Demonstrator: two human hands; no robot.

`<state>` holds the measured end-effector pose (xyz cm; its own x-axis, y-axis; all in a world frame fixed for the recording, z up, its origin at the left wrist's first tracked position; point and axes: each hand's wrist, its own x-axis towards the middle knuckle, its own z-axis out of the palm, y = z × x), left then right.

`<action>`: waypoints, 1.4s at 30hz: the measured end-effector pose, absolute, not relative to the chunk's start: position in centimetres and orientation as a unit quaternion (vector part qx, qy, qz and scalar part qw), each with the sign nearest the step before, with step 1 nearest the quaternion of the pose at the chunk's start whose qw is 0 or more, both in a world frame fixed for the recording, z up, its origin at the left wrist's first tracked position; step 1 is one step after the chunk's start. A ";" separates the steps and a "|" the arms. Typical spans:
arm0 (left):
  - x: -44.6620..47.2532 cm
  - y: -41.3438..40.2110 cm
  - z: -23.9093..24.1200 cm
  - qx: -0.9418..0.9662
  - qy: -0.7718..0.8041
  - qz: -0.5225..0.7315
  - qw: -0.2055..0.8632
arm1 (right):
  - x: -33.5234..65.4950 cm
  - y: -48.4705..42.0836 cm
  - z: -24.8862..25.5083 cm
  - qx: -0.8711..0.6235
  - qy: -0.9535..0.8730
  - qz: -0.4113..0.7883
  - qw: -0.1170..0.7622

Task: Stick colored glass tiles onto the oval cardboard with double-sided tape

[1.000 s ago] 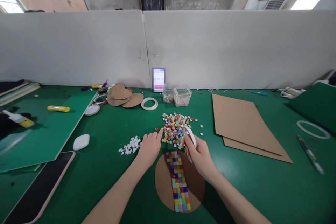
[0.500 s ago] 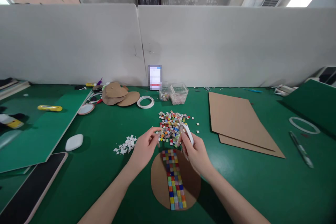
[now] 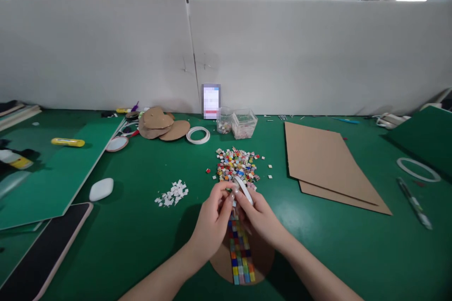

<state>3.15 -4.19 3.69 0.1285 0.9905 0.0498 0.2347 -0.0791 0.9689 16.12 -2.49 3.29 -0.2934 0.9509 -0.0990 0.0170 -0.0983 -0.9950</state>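
My right hand (image 3: 263,214) is closed round a narrow white tape roll (image 3: 244,190), seen edge-on. The fingers of my left hand (image 3: 213,211) pinch together against the roll and my right fingertips; whatever small thing is between them is hidden. Both hands hover above the top of a round cardboard disc (image 3: 263,263). Down the middle of that disc runs a band of coloured mosaic tiles (image 3: 242,254), its upper end covered by the hands. Just beyond my fingers lies a loose heap of small mosaic tiles (image 3: 235,160).
White paper scraps (image 3: 173,194) lie to the left, near a white rounded case (image 3: 101,190) and a phone (image 3: 45,249). Cardboard sheets (image 3: 321,164) rest at right. Behind the tile heap stand clear containers (image 3: 244,124), a white ring roll (image 3: 198,135) and cardboard pieces (image 3: 155,122).
My left hand has moved right from the tile heap to meet my right hand at the tape roll. A red tile now lies apart at the heap's left. The view has shifted slightly.
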 end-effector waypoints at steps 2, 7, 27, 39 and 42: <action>3.2 -4.3 3.7 0.596 0.504 0.434 0.450 | 16.2 -2.5 3.3 -0.441 -0.562 0.583 0.388; 3.1 -4.5 3.4 0.599 0.499 0.455 0.430 | 16.1 -2.8 3.3 -0.415 -0.605 0.567 0.374; 2.4 -4.2 4.0 0.699 0.421 0.398 0.419 | 17.1 -2.4 3.0 -0.347 -0.503 0.736 0.292; 2.2 -3.7 4.9 0.566 0.437 0.428 0.553 | 16.9 -2.2 3.3 -0.387 -0.471 0.733 0.301; 1.8 -3.0 5.0 0.521 0.450 0.446 0.572 | 16.9 -2.1 3.5 -0.351 -0.463 0.741 0.337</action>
<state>1.82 -3.04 5.04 0.1972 0.9791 -0.0491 -0.0417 0.0585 0.9974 16.92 -2.13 3.50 -0.5270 0.8238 -0.2089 -0.1742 -0.3453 -0.9222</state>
